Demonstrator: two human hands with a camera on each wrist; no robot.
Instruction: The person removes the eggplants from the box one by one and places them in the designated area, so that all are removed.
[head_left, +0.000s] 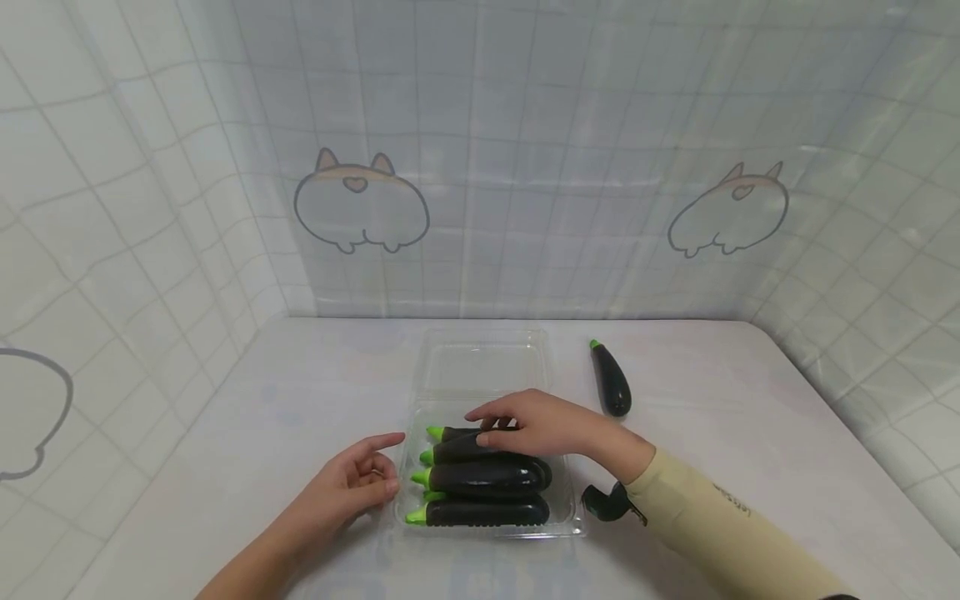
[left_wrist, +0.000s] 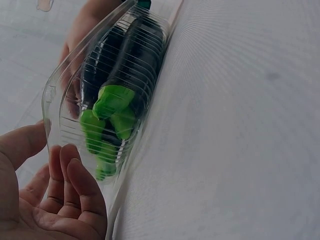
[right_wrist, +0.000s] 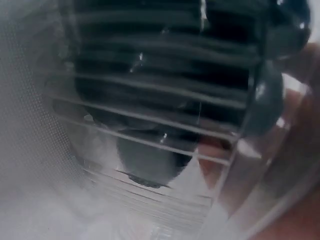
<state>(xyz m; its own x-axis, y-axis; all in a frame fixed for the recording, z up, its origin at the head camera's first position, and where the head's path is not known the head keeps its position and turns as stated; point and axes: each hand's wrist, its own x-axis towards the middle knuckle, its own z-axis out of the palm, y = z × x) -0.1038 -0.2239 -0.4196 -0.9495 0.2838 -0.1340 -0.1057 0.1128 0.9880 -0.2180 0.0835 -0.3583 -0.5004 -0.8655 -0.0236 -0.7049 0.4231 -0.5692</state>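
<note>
Several dark eggplants (head_left: 487, 477) with green caps lie side by side in a clear plastic clamshell box (head_left: 573, 492), caps pointing left. My right hand (head_left: 536, 425) is over the far eggplants, its thumb resting on one and the other fingers loosely bent beyond it. At the box's left side is my left hand (head_left: 348, 483), index finger and thumb reaching toward the rim. In the left wrist view, the fingers of that hand are beside the ribbed box wall (left_wrist: 67, 115), loosely bent. The right wrist view looks through the wall at blurred eggplants (right_wrist: 155, 157).
The box's lid (head_left: 483, 365) is folded back, away from me. Another eggplant (head_left: 611, 379) lies on the white table (head_left: 697, 400), right of the lid. Tiled-pattern sheeting (head_left: 510, 158) stands behind and at both sides. A black camera (head_left: 606, 502) hangs by my right wrist.
</note>
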